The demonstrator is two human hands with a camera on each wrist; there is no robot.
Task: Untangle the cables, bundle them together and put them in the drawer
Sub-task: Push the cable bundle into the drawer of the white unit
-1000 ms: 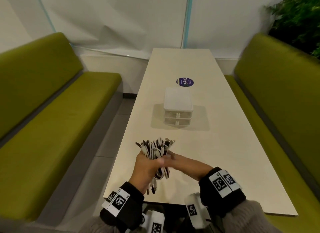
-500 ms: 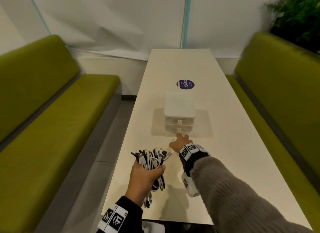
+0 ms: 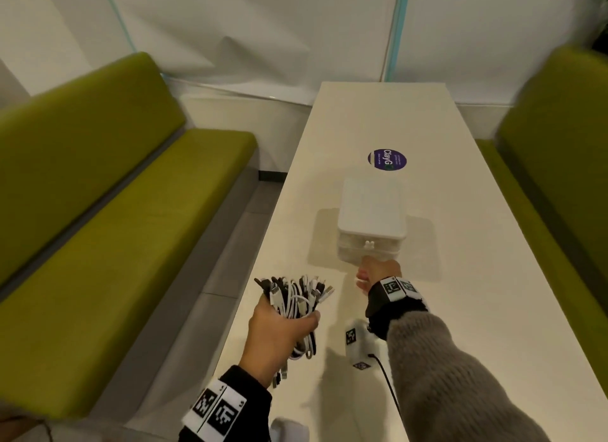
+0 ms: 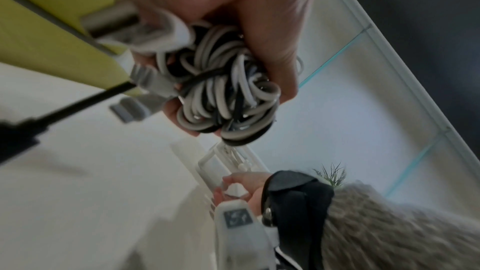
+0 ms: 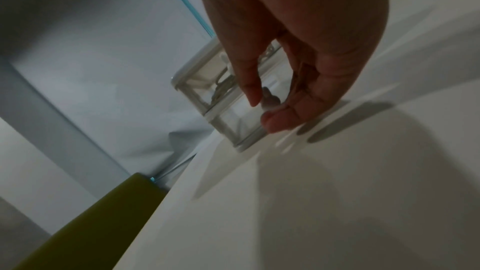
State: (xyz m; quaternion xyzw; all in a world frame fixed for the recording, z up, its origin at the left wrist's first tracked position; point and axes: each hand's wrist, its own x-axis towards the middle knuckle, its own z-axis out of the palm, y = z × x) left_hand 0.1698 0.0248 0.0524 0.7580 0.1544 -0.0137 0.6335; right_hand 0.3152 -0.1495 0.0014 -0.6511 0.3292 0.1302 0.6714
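Observation:
A bundle of white and black cables [image 3: 296,300] is gripped in my left hand [image 3: 283,326], held above the table's near left part with the plugs fanning upward. The left wrist view shows the coiled loops [image 4: 226,93] wrapped by my fingers. A small white two-drawer unit [image 3: 371,218] stands mid-table, both drawers closed. My right hand [image 3: 368,270] is at its front, low down. In the right wrist view my thumb and index finger [image 5: 253,93] pinch the small knob of the lower drawer [image 5: 233,128]. The upper drawer [image 5: 202,81] holds some cable.
The long white table [image 3: 493,310] runs away from me, with a round purple sticker [image 3: 387,159] behind the drawer unit. Green benches flank it on the left [image 3: 115,244] and on the right [image 3: 559,145]. A pale wall closes the far end.
My right hand let go of the bundle and reached forward to the drawer unit, where it now pinches the lower knob. My left hand keeps the cables and has barely moved.

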